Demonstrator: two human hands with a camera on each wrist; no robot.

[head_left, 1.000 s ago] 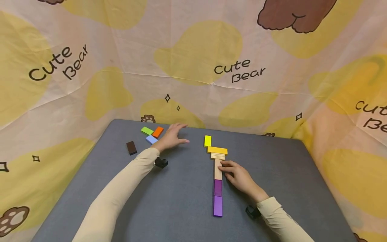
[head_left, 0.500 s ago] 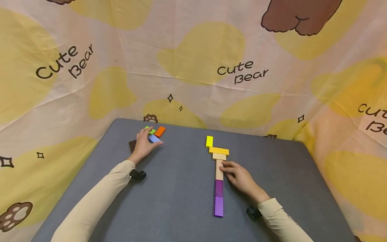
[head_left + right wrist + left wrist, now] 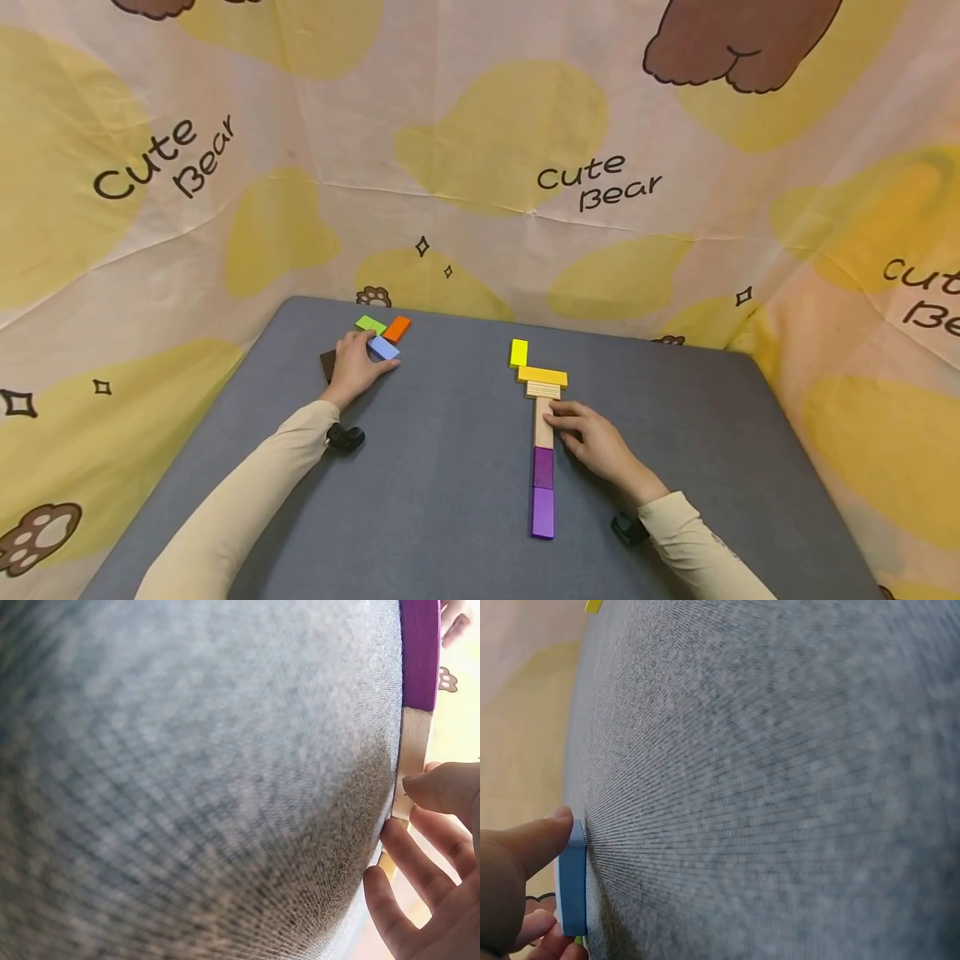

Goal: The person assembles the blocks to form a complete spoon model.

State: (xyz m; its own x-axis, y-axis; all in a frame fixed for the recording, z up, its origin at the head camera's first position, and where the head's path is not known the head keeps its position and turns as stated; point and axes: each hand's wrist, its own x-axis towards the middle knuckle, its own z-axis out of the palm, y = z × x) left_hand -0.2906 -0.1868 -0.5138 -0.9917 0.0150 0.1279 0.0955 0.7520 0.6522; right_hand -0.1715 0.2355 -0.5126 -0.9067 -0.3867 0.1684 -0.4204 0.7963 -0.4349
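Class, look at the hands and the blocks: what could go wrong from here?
1. The left hand pinches the blue block, and the green block and orange block lie close by, so lifting it might nudge them.
2. The right hand has fingertips on the plain wooden block; a slight push could knock it out of line with the darker purple block at its near end.

On the far left: a light blue block (image 3: 384, 348), lime green block (image 3: 371, 324), orange block (image 3: 397, 329) and dark brown block (image 3: 327, 362). Farther right, far to near: bright yellow block (image 3: 519, 352), golden yellow block (image 3: 542, 377), finely striped pale wood block (image 3: 543, 390), plain pale wood block (image 3: 542, 437), dark purple block (image 3: 543, 467), lighter purple block (image 3: 542, 512). Grey table (image 3: 450, 467); pinkish cloth (image 3: 480, 142) with yellow blotches; cream sleeves (image 3: 247, 500).
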